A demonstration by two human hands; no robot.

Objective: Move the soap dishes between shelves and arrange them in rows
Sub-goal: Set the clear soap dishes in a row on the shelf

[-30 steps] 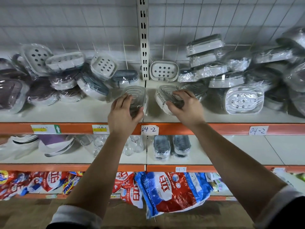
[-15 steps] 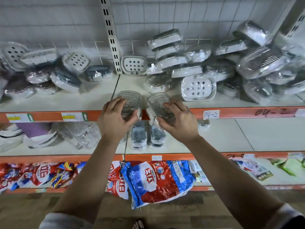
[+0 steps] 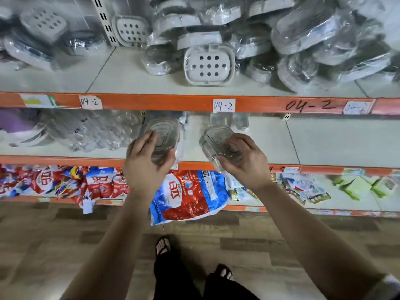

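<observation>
Holding one clear soap dish (image 3: 162,133) gripped in my left hand (image 3: 149,161), another dish (image 3: 216,139) in my right hand (image 3: 244,163), both over the middle shelf (image 3: 324,144). Placing step; next, probably set them down in a row.

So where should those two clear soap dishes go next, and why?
Probably down onto the middle shelf, beside the wrapped dishes at its back. The left hand grips the left dish and the right hand the right dish, both held near it.
</observation>
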